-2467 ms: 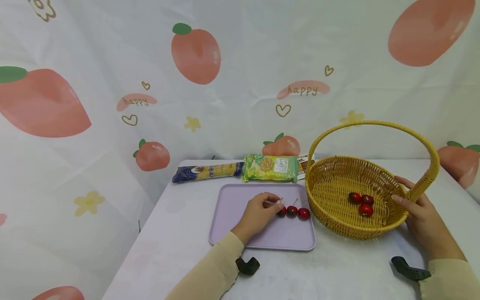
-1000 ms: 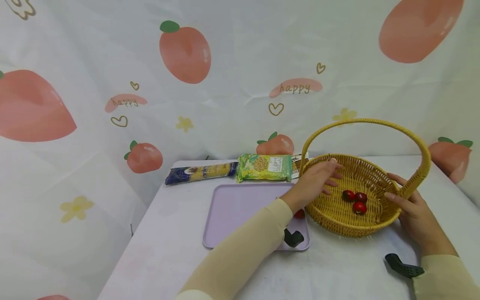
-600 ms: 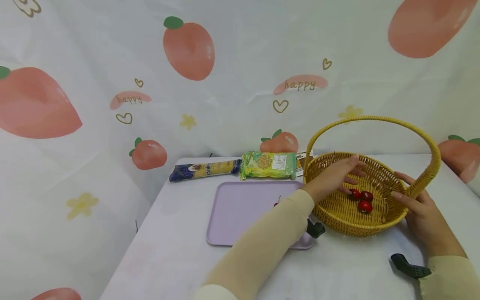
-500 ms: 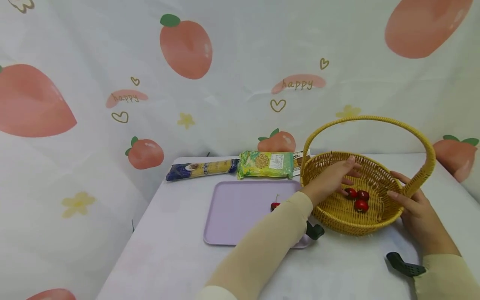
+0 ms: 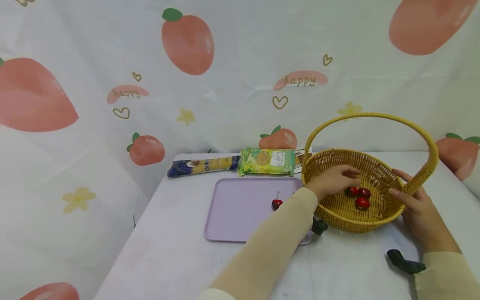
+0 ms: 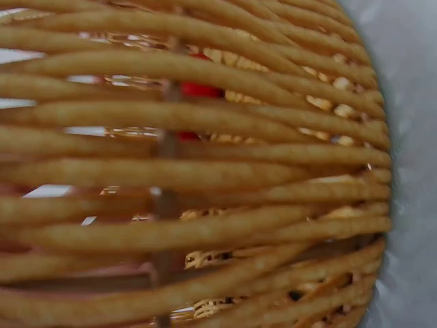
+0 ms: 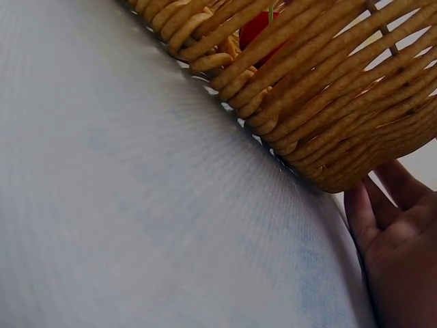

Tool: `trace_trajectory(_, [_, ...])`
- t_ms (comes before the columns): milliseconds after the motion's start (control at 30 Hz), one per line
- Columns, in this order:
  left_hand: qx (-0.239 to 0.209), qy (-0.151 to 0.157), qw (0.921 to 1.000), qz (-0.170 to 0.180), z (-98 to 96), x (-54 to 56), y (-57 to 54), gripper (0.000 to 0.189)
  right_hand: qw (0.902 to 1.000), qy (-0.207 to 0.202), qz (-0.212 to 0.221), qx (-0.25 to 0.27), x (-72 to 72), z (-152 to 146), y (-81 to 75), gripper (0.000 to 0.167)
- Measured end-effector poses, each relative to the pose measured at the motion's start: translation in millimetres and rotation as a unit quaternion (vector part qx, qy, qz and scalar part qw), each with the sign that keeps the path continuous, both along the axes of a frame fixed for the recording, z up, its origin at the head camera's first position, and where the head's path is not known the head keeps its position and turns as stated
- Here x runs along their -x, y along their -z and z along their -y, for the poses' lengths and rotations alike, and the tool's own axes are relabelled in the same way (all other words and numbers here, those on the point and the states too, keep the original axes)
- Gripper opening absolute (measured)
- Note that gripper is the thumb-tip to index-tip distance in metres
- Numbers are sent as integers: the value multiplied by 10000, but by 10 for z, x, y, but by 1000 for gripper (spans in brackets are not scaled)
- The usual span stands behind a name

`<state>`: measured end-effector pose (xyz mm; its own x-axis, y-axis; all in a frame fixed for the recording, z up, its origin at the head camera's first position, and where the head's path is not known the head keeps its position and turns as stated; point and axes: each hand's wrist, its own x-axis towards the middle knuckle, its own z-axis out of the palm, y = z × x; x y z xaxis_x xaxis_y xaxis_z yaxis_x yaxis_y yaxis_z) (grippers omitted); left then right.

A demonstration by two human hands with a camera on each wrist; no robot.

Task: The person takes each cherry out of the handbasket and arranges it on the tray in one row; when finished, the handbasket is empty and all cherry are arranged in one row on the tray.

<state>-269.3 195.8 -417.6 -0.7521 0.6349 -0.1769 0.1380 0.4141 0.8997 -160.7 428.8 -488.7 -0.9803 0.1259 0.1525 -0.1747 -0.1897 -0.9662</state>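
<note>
A yellow wicker basket (image 5: pixel 337 214) with a tall arched handle stands on the table's right side. Three dark red cherries (image 5: pixel 362 203) are visible on its bottom. My left hand (image 5: pixel 335 179) reaches over the near left rim into it, fingers bent just above the leftmost cherry (image 5: pixel 351 191), which it partly covers; whether they pinch its stem is hidden. My right hand (image 5: pixel 418 206) grips the right rim by the handle's foot, thumb on the inner side. On the lilac tray (image 5: pixel 240 208) lies a stemmed cherry (image 5: pixel 276 204); my left sleeve covers the tray's right part.
Behind the tray lie a blue and yellow pasta packet (image 5: pixel 204 166), a green and yellow bag (image 5: pixel 266 161) and a brown and white packet (image 5: pixel 298 160). A fruit-printed cloth (image 5: pixel 225 104) hangs behind the white table (image 5: pixel 168 258). Wicker weave fills the left wrist view.
My left hand has left the cherries on the tray, crossed right into the basket and lowered towards the cherries there, its spread fingers bending. The right hand has stayed on the rim.
</note>
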Motion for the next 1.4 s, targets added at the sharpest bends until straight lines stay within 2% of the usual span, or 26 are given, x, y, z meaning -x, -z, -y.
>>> trace_trajectory(100, [579,354,9971,-345,-27,1,44,39,10000,3,50,-41,-13,-7,11,63])
trace_trajectory(200, [1040,621,9904,-661,-56,6,70,41,9999,18,103,-72,-26,-7,17,64])
trace_trajectory(367, [1535,746,9805,-973,-100,2,66,30,9999,12,103,-72,-14,-13,-4,64])
trace_trajectory(567, [1731,897,9743,-1127,-117,-15,58,25,10000,10,12,28,-7,-16,-13,64])
trace_trajectory(667, [1553,771,9789,-1086,-92,-19,49,27,10000,-52,-21,36,-8,-12,-2,63])
trace_trajectory(767, [1004,511,9897,-885,-66,-13,43,30,10000,-84,-2,-3,-9,-7,1,64])
trace_trajectory(867, [482,284,9954,-776,-54,-6,32,31,10000,-61,30,-41,-12,-2,-4,64])
trace_trajectory(933, [333,186,9959,-820,-53,-6,23,31,10000,-39,53,-38,-15,-3,-5,64])
trace_trajectory(1167, [143,200,9910,-1319,-49,-30,-18,30,9998,-16,125,-125,-4,-12,-7,64])
trace_trajectory(1233, [123,229,9868,-1600,-33,-39,-29,31,9998,-22,131,-125,1,-11,-13,64])
trace_trajectory(1267, [178,276,9820,-1862,-20,-41,-35,31,9999,-23,132,-95,1,-10,-16,64])
trace_trajectory(1333, [262,389,9692,-2419,11,-47,-48,32,9999,-10,137,-79,0,-6,-17,64])
trace_trajectory(1400, [245,496,9530,-2979,54,-51,-61,33,9999,1,124,-70,-1,-1,-17,64])
